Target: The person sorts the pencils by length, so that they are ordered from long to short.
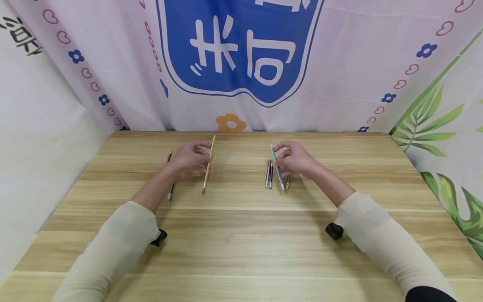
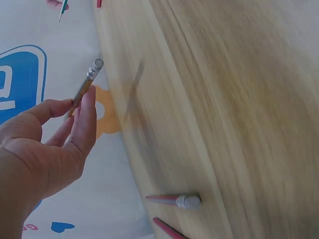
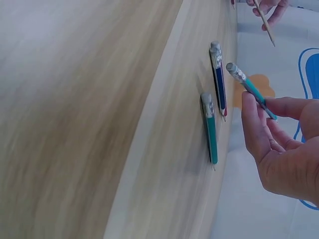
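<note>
My left hand (image 1: 190, 157) pinches a yellow pencil (image 1: 208, 167) between thumb and fingers, its eraser end toward me. The left wrist view shows this pencil (image 2: 83, 89) held above the wood, its shadow falling on the table. A light blue-green pencil (image 1: 279, 174) is pinched in my right hand (image 1: 297, 159), tilted, with its silver ferrule nearest me. Below that hand another green pencil (image 3: 212, 134) lies on the table. Beside it rest dark pencils (image 1: 267, 174), close together. Reddish pencils (image 2: 167, 200) lie under my left hand, partly hidden by it in the head view.
The wooden table (image 1: 234, 243) runs back to a hanging cloth (image 1: 132, 63) with a blue emblem. White cloth (image 1: 37, 138) stands to the left, a leaf-patterned one (image 1: 445, 100) to the right. Black wrist mounts (image 1: 334, 231) stick out from my sleeves.
</note>
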Demonstrator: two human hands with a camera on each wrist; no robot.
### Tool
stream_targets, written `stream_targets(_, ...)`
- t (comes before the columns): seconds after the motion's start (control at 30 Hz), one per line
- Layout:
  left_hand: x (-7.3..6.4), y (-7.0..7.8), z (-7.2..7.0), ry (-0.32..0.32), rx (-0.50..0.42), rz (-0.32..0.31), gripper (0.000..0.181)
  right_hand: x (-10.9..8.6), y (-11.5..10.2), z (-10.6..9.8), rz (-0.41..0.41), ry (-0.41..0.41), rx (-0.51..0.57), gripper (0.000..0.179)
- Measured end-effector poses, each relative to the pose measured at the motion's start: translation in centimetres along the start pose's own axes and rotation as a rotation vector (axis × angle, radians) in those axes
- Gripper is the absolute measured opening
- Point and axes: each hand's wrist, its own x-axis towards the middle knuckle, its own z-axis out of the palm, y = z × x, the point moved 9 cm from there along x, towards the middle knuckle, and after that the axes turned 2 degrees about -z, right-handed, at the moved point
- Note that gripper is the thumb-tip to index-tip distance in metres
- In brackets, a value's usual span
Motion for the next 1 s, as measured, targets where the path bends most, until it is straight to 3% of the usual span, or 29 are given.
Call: stream_targets(1.0,-0.6,-1.0,-2.4,0.03,0.014,0.01,0.054,1.2,-1.1,2.2,-0.015,-0.035,0.031,0.04)
